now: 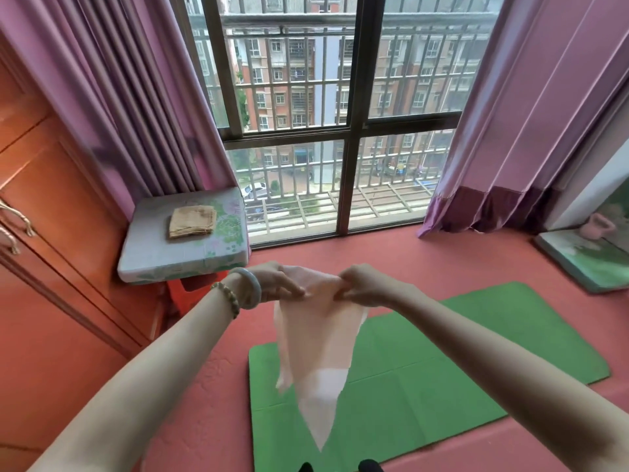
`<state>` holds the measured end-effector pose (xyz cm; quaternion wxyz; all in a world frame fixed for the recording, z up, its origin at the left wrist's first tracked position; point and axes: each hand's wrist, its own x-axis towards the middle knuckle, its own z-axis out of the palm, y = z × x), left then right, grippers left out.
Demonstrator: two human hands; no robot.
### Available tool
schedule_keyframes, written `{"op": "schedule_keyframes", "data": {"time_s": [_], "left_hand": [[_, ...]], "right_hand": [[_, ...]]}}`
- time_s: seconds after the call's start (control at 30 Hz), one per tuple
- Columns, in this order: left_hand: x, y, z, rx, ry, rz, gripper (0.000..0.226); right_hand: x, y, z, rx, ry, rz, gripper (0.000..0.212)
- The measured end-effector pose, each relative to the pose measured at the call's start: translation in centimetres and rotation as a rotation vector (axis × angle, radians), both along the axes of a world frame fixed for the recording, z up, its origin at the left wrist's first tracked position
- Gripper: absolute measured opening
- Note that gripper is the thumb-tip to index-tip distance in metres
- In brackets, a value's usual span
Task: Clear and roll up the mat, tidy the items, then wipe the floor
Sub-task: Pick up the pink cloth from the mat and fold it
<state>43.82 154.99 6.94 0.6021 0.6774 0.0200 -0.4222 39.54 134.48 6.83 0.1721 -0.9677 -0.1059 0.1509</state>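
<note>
Mat (459, 356) flat on floor (391, 257) | left hand (276, 283), right hand (365, 284) pinch pink cloth (316, 352)

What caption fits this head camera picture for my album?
The left hand and right hand hold a pink cloth over the green mat.

Above the green mat (425, 379), the left hand (272, 282) and right hand (366, 284) pinch a pink cloth (316, 352) hanging down.

2 hands (277, 282), 1 mat (442, 369), 1 pink cloth (316, 345) (1 tan cloth (192, 221)).
</note>
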Motion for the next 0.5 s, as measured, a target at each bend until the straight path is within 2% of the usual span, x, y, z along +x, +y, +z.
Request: {"op": "schedule_keyframes", "data": {"time_s": [0.07,0.13,0.2,0.23,0.27,0.37,0.43,0.5], "left_hand": [[0.1,0.1,0.0,-0.025,0.077,0.089,0.026],[0.4,0.1,-0.4,-0.053,0.147,0.165,0.036],[0.0,-0.3,0.0,-0.099,0.203,0.186,0.022],[-0.1,-0.5,0.2,-0.116,0.213,0.183,0.010],[-0.2,-0.7,0.5,-0.127,0.223,0.188,0.012],[0.0,-0.6,1.6,-0.143,0.258,0.247,0.008],[0.2,-0.1,2.0,-0.153,0.258,0.311,0.027],[0.2,0.3,2.6,-0.165,0.239,0.366,0.031]], "right_hand": [[0.2,0.2,0.1,-0.055,-0.013,0.020,0.039],[0.1,0.1,0.3,-0.082,-0.015,0.046,0.072],[-0.1,0.4,0.5,-0.089,0.003,0.081,0.091],[-0.1,0.6,0.4,-0.063,0.008,0.087,0.089],[-0.1,1.0,0.4,-0.021,0.005,0.091,0.079],[0.5,2.2,0.5,0.047,-0.113,0.047,0.028],[1.1,2.8,1.0,0.060,-0.191,0.010,0.027],[1.6,3.5,1.7,0.084,-0.224,-0.010,0.026]]}}
